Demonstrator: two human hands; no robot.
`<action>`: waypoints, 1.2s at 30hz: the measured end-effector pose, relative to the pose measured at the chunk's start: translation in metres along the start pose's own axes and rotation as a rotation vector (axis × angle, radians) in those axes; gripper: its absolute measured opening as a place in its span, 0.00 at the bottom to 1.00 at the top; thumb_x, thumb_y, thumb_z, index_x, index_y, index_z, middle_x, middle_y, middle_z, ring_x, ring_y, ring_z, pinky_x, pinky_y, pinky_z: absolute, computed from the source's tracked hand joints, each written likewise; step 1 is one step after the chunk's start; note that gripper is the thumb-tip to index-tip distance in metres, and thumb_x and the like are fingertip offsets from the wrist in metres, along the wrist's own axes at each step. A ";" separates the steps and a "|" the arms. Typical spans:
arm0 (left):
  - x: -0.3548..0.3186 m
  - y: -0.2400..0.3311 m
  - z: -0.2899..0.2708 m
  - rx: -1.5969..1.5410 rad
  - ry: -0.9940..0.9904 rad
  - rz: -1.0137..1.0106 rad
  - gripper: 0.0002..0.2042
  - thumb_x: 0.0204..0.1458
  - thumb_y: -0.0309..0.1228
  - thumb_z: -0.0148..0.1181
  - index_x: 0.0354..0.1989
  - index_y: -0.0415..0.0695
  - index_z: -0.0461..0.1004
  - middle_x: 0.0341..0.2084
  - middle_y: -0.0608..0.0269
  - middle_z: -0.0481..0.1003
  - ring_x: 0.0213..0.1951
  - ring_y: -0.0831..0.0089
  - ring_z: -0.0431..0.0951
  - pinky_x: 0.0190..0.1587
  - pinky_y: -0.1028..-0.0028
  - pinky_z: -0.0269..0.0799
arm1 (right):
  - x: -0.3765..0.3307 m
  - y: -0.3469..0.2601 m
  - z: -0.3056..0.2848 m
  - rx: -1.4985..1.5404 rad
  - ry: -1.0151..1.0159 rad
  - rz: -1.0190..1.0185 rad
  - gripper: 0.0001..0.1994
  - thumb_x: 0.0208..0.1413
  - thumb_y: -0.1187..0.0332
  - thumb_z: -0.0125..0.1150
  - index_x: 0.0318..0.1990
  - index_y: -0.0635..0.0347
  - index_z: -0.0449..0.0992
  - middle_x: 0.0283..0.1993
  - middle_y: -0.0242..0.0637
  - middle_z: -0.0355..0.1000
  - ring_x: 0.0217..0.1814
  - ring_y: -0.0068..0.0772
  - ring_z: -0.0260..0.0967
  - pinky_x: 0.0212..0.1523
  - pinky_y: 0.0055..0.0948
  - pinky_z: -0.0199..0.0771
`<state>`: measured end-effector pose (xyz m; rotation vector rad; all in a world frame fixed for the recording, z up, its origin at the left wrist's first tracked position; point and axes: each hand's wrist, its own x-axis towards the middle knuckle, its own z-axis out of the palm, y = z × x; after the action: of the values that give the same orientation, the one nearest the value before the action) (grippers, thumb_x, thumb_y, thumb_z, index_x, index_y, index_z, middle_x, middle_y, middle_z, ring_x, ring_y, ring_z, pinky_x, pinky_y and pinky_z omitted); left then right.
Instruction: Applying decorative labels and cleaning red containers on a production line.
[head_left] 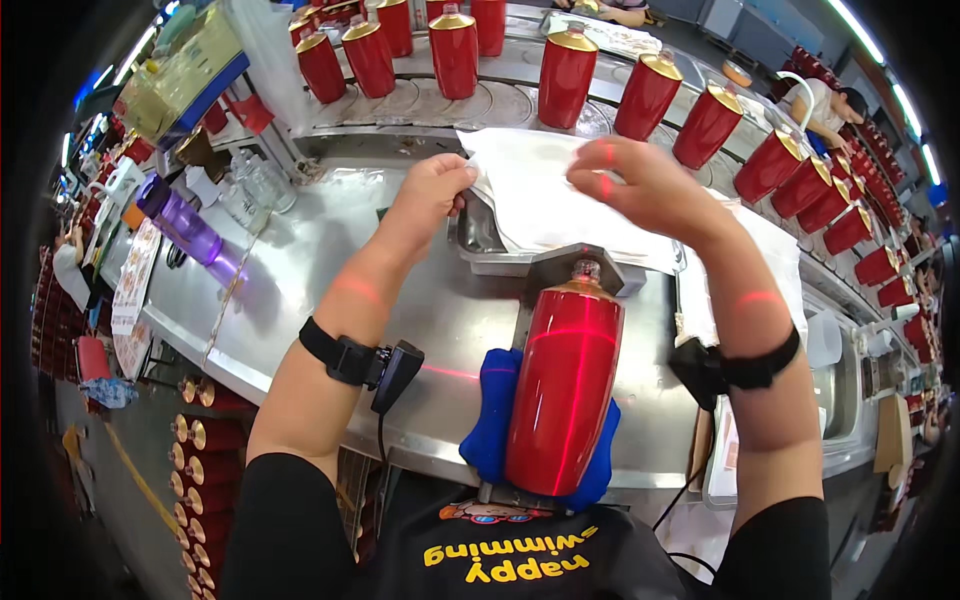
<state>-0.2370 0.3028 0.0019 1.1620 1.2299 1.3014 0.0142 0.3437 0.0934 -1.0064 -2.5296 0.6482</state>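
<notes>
My left hand (437,195) pinches the left edge of a white paper sheet (535,190), thumb against fingers. The sheet lies on a stack of similar paper over a shallow metal tray (480,242). Above the sheet's right part hovers my right hand (645,190), slightly blurred, its fingers apart and nothing visible in them. Close to my body, a glossy red bottle (565,385) with a gold shoulder and clear neck lies in a holder with blue padding (492,405). The bottle's neck points away from me, against a dark metal bracket (605,264). Red laser lines cross the bottle and both arms.
Several red bottles stand on a curved conveyor (400,110) beyond the steel table (300,270). A purple drinking bottle (185,225) and clear plastic bottles (250,195) are at the left. More paper (745,260) lies right of the tray. Another person (825,110) sits at the far right.
</notes>
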 end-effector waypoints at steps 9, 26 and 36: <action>0.004 0.006 0.020 0.100 -0.079 0.124 0.06 0.57 0.33 0.53 0.31 0.46 0.71 0.24 0.77 0.67 0.27 0.86 0.62 0.33 0.82 0.59 | 0.057 0.020 0.035 0.127 -0.172 0.077 0.15 0.52 0.61 0.62 0.36 0.68 0.78 0.36 0.45 0.76 0.40 0.35 0.73 0.41 0.32 0.70; -0.010 -0.031 -0.038 0.891 0.390 0.254 0.14 0.51 0.32 0.55 0.43 0.38 0.70 0.31 0.52 0.71 0.34 0.62 0.72 0.38 0.65 0.67 | -0.038 0.097 0.007 -0.836 0.112 0.511 0.15 0.50 0.61 0.60 0.38 0.65 0.77 0.49 0.51 0.69 0.55 0.54 0.63 0.43 0.48 0.73; -0.098 0.024 0.027 0.901 0.010 0.372 0.27 0.53 0.35 0.58 0.61 0.40 0.62 0.53 0.48 0.69 0.57 0.53 0.66 0.58 0.61 0.62 | 0.020 0.082 0.068 -0.571 -0.137 0.321 0.24 0.57 0.49 0.51 0.36 0.65 0.81 0.38 0.51 0.77 0.46 0.55 0.72 0.51 0.44 0.71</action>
<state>-0.2026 0.2069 0.0242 2.0946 1.7348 0.9978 0.0143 0.3910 -0.0040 -1.6291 -2.7642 0.0541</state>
